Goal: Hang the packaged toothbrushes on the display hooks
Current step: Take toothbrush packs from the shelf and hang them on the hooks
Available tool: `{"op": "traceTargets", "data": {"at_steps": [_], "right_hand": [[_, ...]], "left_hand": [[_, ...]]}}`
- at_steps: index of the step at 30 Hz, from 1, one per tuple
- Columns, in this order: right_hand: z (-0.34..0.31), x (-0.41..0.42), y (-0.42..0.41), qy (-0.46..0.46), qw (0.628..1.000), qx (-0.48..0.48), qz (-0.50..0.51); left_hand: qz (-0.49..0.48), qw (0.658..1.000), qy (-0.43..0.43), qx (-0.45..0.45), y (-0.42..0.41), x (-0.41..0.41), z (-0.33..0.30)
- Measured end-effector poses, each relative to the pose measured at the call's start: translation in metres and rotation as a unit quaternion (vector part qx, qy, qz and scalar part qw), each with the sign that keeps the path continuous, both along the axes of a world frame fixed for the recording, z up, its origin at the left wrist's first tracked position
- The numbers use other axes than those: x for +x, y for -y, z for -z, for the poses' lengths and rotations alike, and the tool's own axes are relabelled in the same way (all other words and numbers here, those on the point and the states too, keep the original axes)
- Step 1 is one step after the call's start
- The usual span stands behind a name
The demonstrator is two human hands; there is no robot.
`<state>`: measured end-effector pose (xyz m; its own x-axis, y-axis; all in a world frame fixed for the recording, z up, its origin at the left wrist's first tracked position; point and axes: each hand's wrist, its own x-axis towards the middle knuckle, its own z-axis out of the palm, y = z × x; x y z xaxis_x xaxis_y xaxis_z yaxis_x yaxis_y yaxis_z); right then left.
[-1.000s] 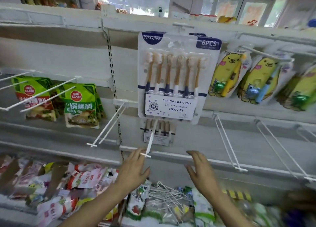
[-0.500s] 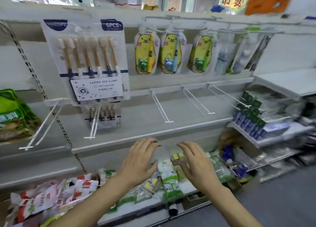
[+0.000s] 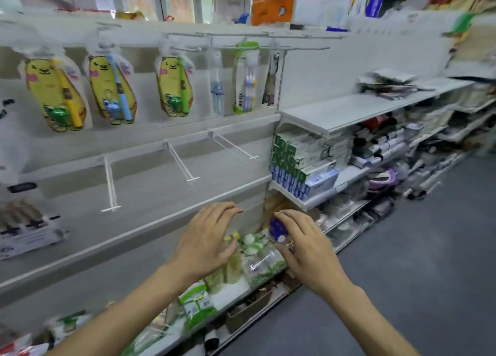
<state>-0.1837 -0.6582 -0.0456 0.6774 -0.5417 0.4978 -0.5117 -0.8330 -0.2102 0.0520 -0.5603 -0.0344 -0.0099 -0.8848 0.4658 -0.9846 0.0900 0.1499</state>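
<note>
Across the left and centre of the frame the display wall (image 3: 150, 194) is seen, with packaged toothbrushes (image 3: 112, 87) already hung along the upper left row. Three bare display hooks (image 3: 180, 162) are left jutting forward at mid-frame, and a sleeve or wrist could be snagged on their tips if a reach is made carelessly. At lower centre, loose packets (image 3: 255, 253) are heaped on the bottom shelf; the wrong item could be picked. The left hand (image 3: 206, 240) and right hand (image 3: 308, 245) are held relaxed above them, nothing grasped.

Head view, angled down, near shelving (image 3: 150, 194)
</note>
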Motion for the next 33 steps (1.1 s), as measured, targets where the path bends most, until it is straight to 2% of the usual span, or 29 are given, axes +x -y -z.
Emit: {"op": "traceTargets", "data": {"at_steps": [9, 16, 26, 33], "right_hand": [[-0.022, -0.130, 0.112, 0.005, 0.998, 0.004, 0.064], [-0.038, -0.200, 0.177, 0.007, 0.994, 0.011, 0.106], [-0.043, -0.256, 0.278, 0.010, 0.988, 0.021, 0.153], [-0.047, -0.298, 0.398, -0.021, 0.985, 0.011, 0.172]], "left_hand": [[0.028, 0.999, 0.035, -0.018, 0.135, -0.125, -0.029], [0.055, 0.997, 0.061, -0.009, 0.212, -0.195, -0.039], [0.095, 0.994, 0.048, -0.009, 0.337, -0.248, -0.050], [0.108, 0.993, 0.044, -0.023, 0.466, -0.270, -0.049]]}}
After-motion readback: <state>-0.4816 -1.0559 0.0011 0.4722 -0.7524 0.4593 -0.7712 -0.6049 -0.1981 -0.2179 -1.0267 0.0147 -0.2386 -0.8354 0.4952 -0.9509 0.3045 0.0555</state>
